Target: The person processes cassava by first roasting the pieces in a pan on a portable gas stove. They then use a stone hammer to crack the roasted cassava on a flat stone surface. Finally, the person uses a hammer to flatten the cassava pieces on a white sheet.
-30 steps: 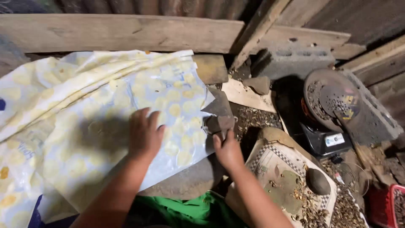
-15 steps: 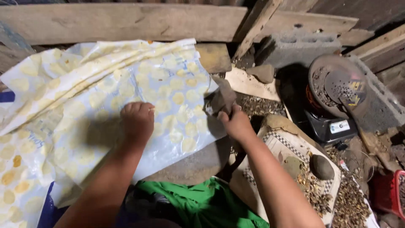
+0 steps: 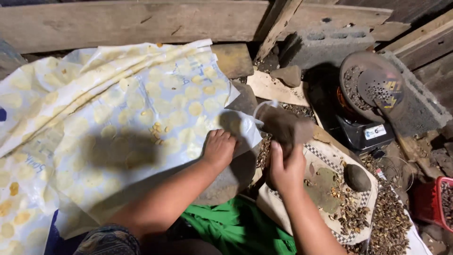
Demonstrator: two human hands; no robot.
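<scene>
**Inspector A:** Right hand (image 3: 285, 170): state of the grip?

**Inspector B:** Fingers closed around the lower end of a dark, blurred stone (image 3: 283, 126), held up above the rim of the white checkered tray (image 3: 325, 156). Its exact shape cannot be told.

**Inspector A:** Left hand (image 3: 218, 150)?

**Inspector B:** Fingers curled together, pressing down on the edge of the white plastic sheet with yellow spots (image 3: 118, 108). Whether it pinches the sheet or only rests on it, I cannot tell. Under that edge lies a large grey rock (image 3: 231, 182), serving as the surface.

**Inspector A:** On the sheet?

**Inspector B:** 1 small cluster of brown kernels (image 3: 158, 130), well apart from the left hand.

**Inspector A:** Surroundings?

**Inspector B:** The tray carries broken shells and a rounded dark stone (image 3: 357, 177). Beyond it, a black scale with a round pan (image 3: 368, 89), a concrete block (image 3: 325, 47), wooden planks (image 3: 118, 21). A red basket (image 3: 432, 198) at far right; green cloth (image 3: 236, 231) below the arms.
</scene>
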